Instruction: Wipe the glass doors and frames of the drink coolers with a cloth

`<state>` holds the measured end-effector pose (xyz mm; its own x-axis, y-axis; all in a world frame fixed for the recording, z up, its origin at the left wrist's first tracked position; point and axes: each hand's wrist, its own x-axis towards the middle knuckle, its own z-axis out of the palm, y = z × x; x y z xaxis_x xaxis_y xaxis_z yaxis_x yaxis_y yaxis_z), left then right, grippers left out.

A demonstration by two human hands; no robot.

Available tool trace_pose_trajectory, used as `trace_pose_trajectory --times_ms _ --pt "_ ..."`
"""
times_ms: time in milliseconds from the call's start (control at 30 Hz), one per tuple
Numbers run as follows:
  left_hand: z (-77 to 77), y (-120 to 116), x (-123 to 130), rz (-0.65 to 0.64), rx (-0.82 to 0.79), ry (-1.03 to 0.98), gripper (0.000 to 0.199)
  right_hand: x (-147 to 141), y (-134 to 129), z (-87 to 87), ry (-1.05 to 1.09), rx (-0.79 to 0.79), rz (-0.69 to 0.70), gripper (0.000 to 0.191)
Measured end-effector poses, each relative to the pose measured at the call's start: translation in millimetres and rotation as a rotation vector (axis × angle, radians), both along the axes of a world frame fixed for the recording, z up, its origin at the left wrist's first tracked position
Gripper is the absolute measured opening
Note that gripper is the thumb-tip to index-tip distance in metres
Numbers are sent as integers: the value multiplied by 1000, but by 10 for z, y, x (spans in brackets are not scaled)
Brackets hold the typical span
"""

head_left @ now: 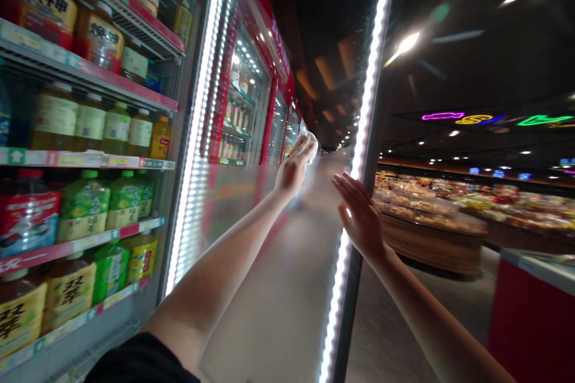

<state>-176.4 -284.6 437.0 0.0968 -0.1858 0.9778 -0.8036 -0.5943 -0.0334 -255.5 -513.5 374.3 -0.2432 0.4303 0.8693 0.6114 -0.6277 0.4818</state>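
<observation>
The glass door [269,263] of an upright drinks fridge stands swung open in front of me. My left hand [293,169] reaches out and presses a crumpled white cloth [311,142] to the inner face of the glass; whether it is fabric or paper I cannot tell. Along the door's right edge runs a lit LED strip [374,66]. There my right hand [358,210] lies with fingers stretched out and together, bracing against the dark door frame [369,158]. Nothing shows in that hand.
Fridge shelves [90,160] with several rows of bottled drinks [57,116] are close on the left. Another LED strip [197,96] lines the cabinet's edge. To the right stand a round produce display [426,239] and a red counter [530,317].
</observation>
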Motion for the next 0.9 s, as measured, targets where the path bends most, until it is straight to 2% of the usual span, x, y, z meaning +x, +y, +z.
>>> trace_pose_trajectory --times_ms 167,400,467,567,633,700,800,900 --pt "34 -171 -31 -60 184 -36 78 4 -5 -18 26 25 40 90" --pt "196 -369 -98 -38 138 -55 83 28 7 -48 -2 85 53 86" --pt "217 -361 -135 -26 219 -71 84 34 5 -57 -3 103 51 84" --pt "244 -243 -166 -4 382 -80 85 40 1 -66 -11 123 58 83" --pt "285 -171 -160 25 435 -74 88 37 2 -68 -10 123 64 82" --pt "343 -179 -147 58 390 -73 94 26 7 -67 -4 118 69 82" --pt "400 -337 -151 50 271 -85 94 7 13 -65 5 122 77 81" --pt "361 -464 -196 -8 296 -93 91 3 12 -68 -5 140 81 81"
